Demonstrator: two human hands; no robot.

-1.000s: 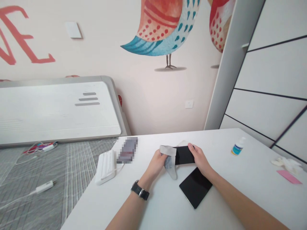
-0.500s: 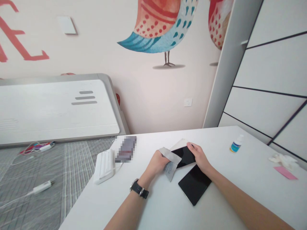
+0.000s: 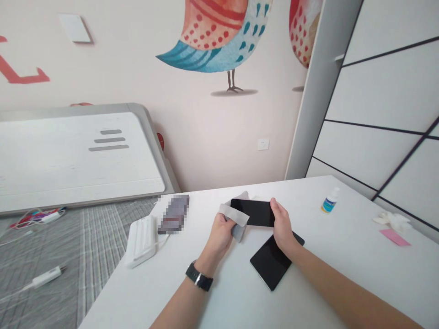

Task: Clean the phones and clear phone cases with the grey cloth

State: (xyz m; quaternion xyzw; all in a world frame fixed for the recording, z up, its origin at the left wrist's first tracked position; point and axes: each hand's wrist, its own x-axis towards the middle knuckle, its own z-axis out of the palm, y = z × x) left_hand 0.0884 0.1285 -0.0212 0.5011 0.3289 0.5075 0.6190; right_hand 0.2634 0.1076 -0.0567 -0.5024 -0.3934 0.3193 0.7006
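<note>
Looks like a bedroom in a home. Shows, at the left of the frame, a white and grey headboard (image 3: pixel 58 169) against a pale wall (image 3: pixel 212 141), and below it a grey striped bedspread (image 3: pixel 113 237) with a white charger (image 3: pixel 47 276) lying on top. Has a large painted bird (image 3: pixel 219 39) at upper centre and red lettering (image 3: pixel 25 79) at upper left. Includes a wall socket (image 3: pixel 263 144) right of centre and tall white cupboard panels (image 3: pixel 384 96) at upper right.
</note>
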